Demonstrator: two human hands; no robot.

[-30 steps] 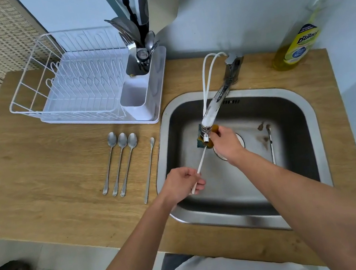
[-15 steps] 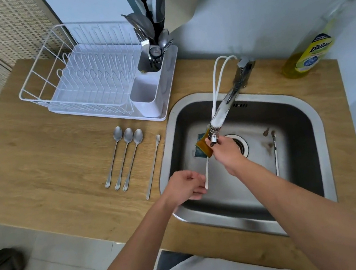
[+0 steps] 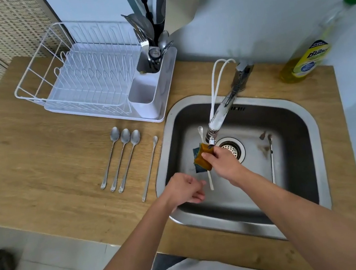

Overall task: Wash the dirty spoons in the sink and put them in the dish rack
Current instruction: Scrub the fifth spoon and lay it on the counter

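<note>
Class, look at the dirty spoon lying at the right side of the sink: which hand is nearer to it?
Right. The right hand is left of the dirty spoon, gripping the sponge; the left hand is farther left.

I'm looking down on a wooden tabletop (image 3: pixel 35 158) with a stainless sink (image 3: pixel 312 126) set into its right half. At the back left a white dish rack (image 3: pixel 83 84) sits on it, and just in front of that rack four long-handled spoons (image 3: pixel 127 160) lie side by side on the wood, bowls toward the rack, the rightmost one slimmer and nearest the sink's rim. A yellow dish soap bottle (image 3: pixel 308 58) with a green cap stands at the back right corner against the wall.
</note>
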